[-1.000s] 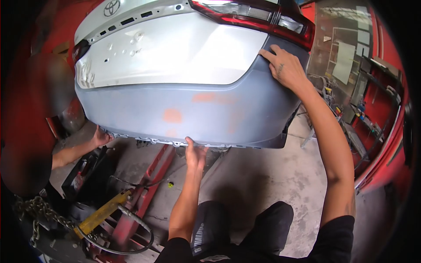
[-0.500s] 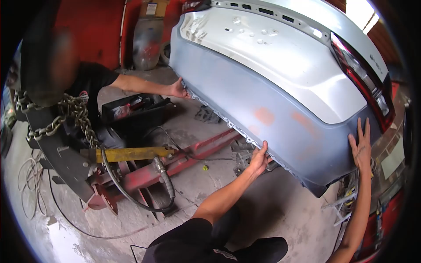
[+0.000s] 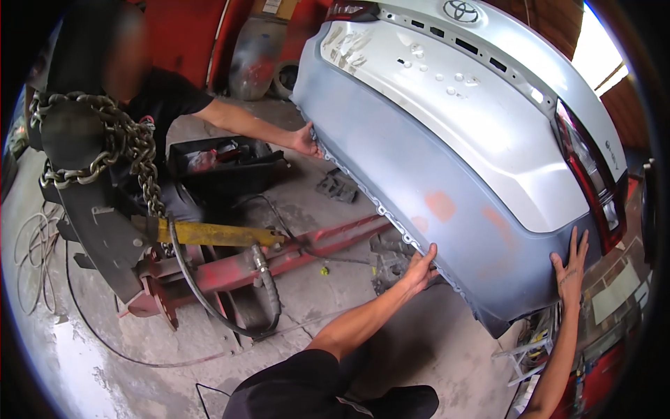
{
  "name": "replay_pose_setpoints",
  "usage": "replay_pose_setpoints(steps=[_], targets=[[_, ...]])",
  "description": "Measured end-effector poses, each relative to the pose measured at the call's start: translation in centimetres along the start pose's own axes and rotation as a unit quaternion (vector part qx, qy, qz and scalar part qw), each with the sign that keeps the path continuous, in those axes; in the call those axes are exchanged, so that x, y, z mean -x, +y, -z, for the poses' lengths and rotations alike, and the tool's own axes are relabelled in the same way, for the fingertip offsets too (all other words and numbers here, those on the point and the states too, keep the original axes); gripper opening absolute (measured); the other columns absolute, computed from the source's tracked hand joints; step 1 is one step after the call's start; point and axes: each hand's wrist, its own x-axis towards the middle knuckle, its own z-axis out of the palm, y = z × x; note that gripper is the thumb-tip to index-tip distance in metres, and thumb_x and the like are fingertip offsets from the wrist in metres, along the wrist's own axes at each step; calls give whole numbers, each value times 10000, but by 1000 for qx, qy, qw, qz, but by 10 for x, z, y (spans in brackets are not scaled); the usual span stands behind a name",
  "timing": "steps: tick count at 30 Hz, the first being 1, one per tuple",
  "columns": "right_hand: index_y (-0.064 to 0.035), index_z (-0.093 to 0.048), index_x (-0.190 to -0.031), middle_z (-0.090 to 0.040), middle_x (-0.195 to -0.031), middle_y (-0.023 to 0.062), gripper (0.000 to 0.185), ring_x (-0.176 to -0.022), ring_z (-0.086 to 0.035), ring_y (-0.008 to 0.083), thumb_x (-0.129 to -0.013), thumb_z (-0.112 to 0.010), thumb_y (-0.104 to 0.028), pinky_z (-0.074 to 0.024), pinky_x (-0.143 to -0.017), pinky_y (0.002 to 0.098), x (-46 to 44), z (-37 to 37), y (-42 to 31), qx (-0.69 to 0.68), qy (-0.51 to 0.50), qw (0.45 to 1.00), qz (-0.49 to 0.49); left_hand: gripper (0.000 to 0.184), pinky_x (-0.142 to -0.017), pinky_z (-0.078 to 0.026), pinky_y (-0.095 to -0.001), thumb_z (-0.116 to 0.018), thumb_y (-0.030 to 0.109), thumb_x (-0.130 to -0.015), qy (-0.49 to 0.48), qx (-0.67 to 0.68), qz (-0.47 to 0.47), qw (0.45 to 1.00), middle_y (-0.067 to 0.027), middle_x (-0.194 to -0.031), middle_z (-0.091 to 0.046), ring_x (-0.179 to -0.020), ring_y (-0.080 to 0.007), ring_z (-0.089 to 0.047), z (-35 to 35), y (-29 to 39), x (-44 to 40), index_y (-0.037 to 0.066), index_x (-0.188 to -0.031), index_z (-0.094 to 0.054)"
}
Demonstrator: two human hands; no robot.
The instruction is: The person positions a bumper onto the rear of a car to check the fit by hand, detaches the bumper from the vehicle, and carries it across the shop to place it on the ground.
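Observation:
A grey primed rear bumper cover (image 3: 391, 150) with orange patches sits against the back of a silver car, below the trunk lid (image 3: 481, 146). My left hand (image 3: 419, 271) is closed on its lower edge, with the thumb on the outer face and the other fingers mostly hidden underneath. Fingers spread, my right hand (image 3: 571, 271) lies flat on the bumper's right corner, below the red tail light (image 3: 586, 167). At the far end, a co-worker's hand (image 3: 307, 140) holds the same lower edge.
A red frame-pulling rig (image 3: 314, 241) with a yellow ram (image 3: 216, 232), a heavy chain (image 3: 129, 133) and a hose runs along the floor at left. A black crate (image 3: 223, 164) stands near the co-worker. Dark parts (image 3: 398, 258) lie under the bumper; a small stepladder (image 3: 523, 363) stands at right.
The view has shifted, so the car sits farther right and its badge now shows. Both my hands and the co-worker's hand keep their places on the bumper cover.

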Motion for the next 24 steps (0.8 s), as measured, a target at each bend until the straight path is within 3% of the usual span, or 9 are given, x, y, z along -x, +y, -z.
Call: replay_pose_setpoints(steps=[5,7,8,10,12,14,17,21,24], targets=[[-234,-253,-1638,-82,-1719,166,868,-1549,-123,477,-923,-666,-502,-176,-1241,554,-1,-3,4,5,-2,1000,3,629,-946,-554,-484,-654,472,-987,-41,-14,39,998,-98,-1376,-556,-1206,-248,-600,8,16,5,110,-1440,-410],[-239,-258,-1637,-89,-1721,153,859,-1552,-127,465,-927,-664,-503,-175,-1241,553,-1,-4,5,3,3,1000,5,465,-766,-575,-378,-645,421,-1015,24,-93,88,992,-60,-1154,-655,-960,-192,-657,16,26,13,99,-1327,-523],[-239,-258,-1637,-89,-1721,153,859,-1552,-127,465,-927,-664,-503,-175,-1241,553,0,-3,3,2,0,1000,0,465,-766,-575,-378,-645,421,-1015,26,-96,93,991,-60,-1154,-655,-960,-192,-657,25,32,18,99,-1327,-523],[-248,-261,-1636,-94,-1723,140,845,-1555,-122,457,-934,-660,-497,-174,-1243,551,0,-1,-1,-6,0,1000,-7,329,-601,-530,-296,-622,339,-1036,185,-221,10,958,-43,-869,-656,-683,-151,-619,49,46,27,66,-1211,-564],[-253,-260,-1636,-91,-1724,134,840,-1557,-117,454,-937,-658,-495,-173,-1243,551,-2,-3,3,-6,8,1000,-2,242,-509,-467,-274,-608,264,-1040,205,-210,-305,906,-30,-687,-578,-542,-133,-550,63,85,8,38,-1118,-567],[-258,-259,-1636,-87,-1725,128,835,-1559,-112,450,-940,-656,-492,-172,-1244,552,0,-7,6,-5,7,1000,13,265,-514,-448,-274,-574,168,-1044,197,-194,-386,880,-38,-701,-549,-571,-125,-540,-7,188,16,-12,-1227,-511],[-265,-252,-1637,-94,-1722,142,866,-1552,-127,464,-923,-641,-562,-181,-1241,559,-1,-11,10,-1,16,1000,1,671,-562,-533,-323,-569,126,-1014,119,-158,-445,873,-61,-724,-544,-595,-154,-548,-85,322,4,28,-1580,-224],[-267,-252,-1638,-79,-1730,109,819,-1566,-98,433,-953,-639,-494,-150,-1249,551,-1,-14,15,-12,18,1000,5,649,-570,-581,-389,-571,136,-1000,53,-237,-436,867,-81,-744,-565,-567,-178,-563,-106,437,-18,40,-1557,-252],[-266,-252,-1638,-84,-1729,110,810,-1565,-105,433,-959,-629,-496,-155,-1247,552,-2,-19,23,2,28,999,17,441,-590,-592,-406,-554,150,-1001,99,-214,-395,888,-103,-769,-584,-570,-207,-579,-75,456,-29,18,-1407,-445]])
